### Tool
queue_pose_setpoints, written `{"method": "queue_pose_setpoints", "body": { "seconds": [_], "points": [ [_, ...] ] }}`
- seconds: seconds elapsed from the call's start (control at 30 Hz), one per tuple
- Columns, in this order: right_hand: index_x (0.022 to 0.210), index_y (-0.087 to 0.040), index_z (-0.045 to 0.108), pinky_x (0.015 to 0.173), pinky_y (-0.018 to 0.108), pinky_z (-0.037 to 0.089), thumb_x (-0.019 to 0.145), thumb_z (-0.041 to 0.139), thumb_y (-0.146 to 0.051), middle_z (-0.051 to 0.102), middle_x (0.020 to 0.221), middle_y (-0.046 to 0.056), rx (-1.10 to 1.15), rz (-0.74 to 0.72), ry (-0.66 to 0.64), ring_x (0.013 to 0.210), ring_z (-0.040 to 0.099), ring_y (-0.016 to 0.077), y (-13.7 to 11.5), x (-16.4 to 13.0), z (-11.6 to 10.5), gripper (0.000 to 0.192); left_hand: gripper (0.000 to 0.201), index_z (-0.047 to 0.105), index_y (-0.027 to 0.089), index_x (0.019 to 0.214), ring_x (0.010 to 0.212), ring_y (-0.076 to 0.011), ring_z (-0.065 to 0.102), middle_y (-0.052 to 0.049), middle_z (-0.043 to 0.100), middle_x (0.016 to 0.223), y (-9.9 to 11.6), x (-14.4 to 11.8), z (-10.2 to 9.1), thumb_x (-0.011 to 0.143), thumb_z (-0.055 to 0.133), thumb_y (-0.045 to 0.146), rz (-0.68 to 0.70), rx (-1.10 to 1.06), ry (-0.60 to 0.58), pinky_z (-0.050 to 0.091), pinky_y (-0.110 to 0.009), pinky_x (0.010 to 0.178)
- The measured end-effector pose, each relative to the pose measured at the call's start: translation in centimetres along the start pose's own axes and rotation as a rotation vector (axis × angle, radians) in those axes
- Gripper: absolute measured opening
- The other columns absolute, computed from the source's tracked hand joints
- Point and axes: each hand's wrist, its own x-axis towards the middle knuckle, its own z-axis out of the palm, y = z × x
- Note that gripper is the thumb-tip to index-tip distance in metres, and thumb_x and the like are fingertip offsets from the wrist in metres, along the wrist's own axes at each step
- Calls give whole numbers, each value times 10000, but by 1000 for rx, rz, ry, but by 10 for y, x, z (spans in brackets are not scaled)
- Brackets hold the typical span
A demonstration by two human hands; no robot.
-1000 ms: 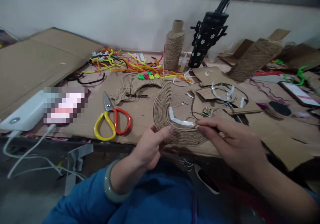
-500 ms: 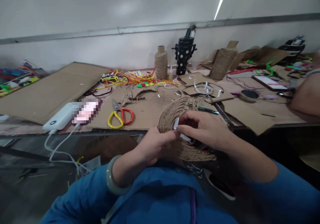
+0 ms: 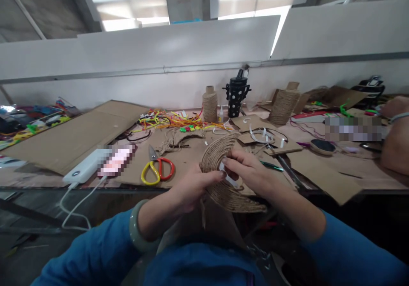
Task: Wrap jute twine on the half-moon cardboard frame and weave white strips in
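Note:
A crescent-shaped piece covered in rows of jute twine (image 3: 217, 154) is held up in front of me over the table's front edge. My left hand (image 3: 194, 186) grips its outer left side, thumb lying across the twine face. At the inner curve, my right hand (image 3: 247, 169) pinches a white strip (image 3: 221, 166) that runs along that edge. Part of the strip is hidden behind the fingers. Beyond the hands, a green pen (image 3: 271, 166) lies on the table. Scissors with one yellow and one red handle (image 3: 158, 170) rest to the left.
Twine spools (image 3: 210, 105) and a black flowered tumbler (image 3: 235, 96) stand at the back. Cardboard (image 3: 83, 132) lies left, near a white power bank (image 3: 84, 167) cabled to a phone (image 3: 116, 160). Coloured pipe cleaners (image 3: 179, 119) are heaped behind. At right is another person's arm (image 3: 396, 145).
The view has tilted up, showing windows above the partition. Both hands still hold the twine piece; it has turned slightly, and the right fingers have shifted along the white strip.

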Motion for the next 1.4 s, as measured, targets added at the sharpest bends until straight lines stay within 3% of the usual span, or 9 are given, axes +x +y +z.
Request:
{"method": "queue_pose_setpoints", "body": {
  "seconds": [0.23, 0.5, 0.77, 0.97, 1.07, 1.2, 1.4],
  "points": [
    [628, -190, 509, 490, 239, 344, 821, 555, -437, 462, 540, -42, 190, 18, -30, 496, 417, 89, 14, 33, -13, 316, 171, 732, 111, 839, 676, -128, 622, -54, 723, 768, 13, 33, -12, 692, 713, 197, -29, -57, -15, 476, -239, 687],
    [717, -208, 518, 500, 240, 361, 760, 620, -582, 460, 587, -49, 372, 52, -28, 504, 409, 85, 41, 65, -23, 390, 308, 724, 105, 841, 632, -115, 618, -46, 706, 707, 16, 65, -16, 583, 811, 250, -116, -265, -10, 466, -217, 634],
    [697, -208, 504, 506, 235, 352, 751, 611, -629, 449, 598, -49, 426, 67, 5, 525, 398, 85, 59, 85, -32, 438, 307, 696, 111, 892, 668, -134, 638, -45, 716, 728, 15, 87, -19, 614, 787, 204, -92, -278, 81, 479, -239, 680],
    [742, -186, 551, 484, 223, 334, 711, 691, -575, 471, 600, -54, 372, 116, -33, 509, 388, 74, 64, 94, -40, 414, 208, 688, 115, 861, 652, -125, 637, -41, 724, 730, 9, 100, -22, 665, 742, 155, -80, -226, 117, 484, -240, 686],
    [676, -186, 531, 483, 228, 332, 757, 624, -610, 458, 572, -48, 338, 115, -36, 505, 388, 79, 72, 98, -43, 441, 236, 696, 118, 897, 691, -134, 650, -45, 735, 768, 5, 103, -26, 668, 739, 149, -76, -235, 150, 493, -249, 708],
    [754, -184, 579, 525, 248, 382, 777, 551, -667, 522, 635, -13, 301, 120, -59, 556, 458, 103, 81, 100, -48, 485, 227, 714, 122, 884, 734, -153, 660, -47, 740, 790, 2, 107, -34, 664, 743, 169, -45, -213, 221, 495, -269, 748],
    [740, -184, 585, 517, 250, 364, 761, 608, -589, 509, 641, -9, 10, 146, -200, 574, 427, 113, 79, 97, -52, 406, 250, 719, 114, 817, 642, -143, 635, -27, 713, 698, 5, 112, -43, 599, 793, 210, -64, -203, 266, 499, -278, 697]
  ]
}}
